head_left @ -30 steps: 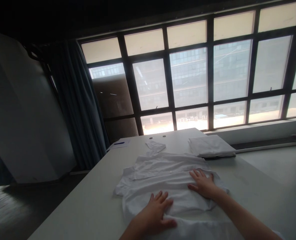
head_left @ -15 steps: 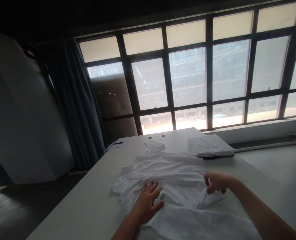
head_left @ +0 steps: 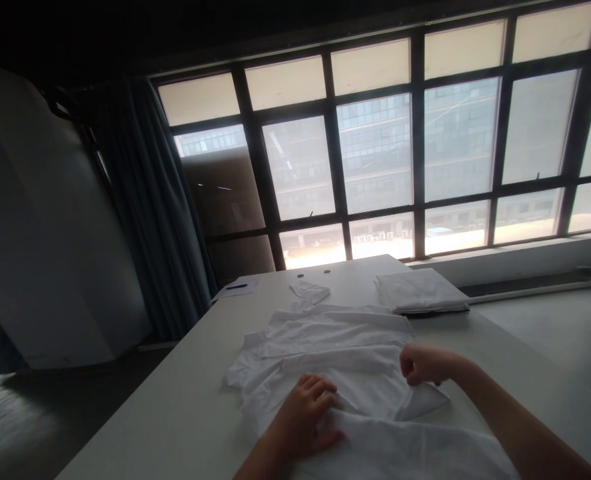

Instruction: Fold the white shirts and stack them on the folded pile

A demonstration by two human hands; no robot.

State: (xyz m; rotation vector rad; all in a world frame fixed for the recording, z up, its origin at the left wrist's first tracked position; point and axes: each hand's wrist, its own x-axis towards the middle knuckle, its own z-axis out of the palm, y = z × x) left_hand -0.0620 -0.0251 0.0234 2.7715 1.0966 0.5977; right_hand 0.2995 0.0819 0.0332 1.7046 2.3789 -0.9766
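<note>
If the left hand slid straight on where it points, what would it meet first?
Probably the raised folds of the white garment, just ahead of the left hand. Beyond, the folded white cloth looks roughly in line, though depth is unclear here.

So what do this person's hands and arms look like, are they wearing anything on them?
Nothing shows on them: the left hand and the right hand are bare, with no gloves. The left forearm and right forearm show no sleeves, watch or bracelet where visible. I see no rings, though dim light and blur hide small details such as the nails.
</note>
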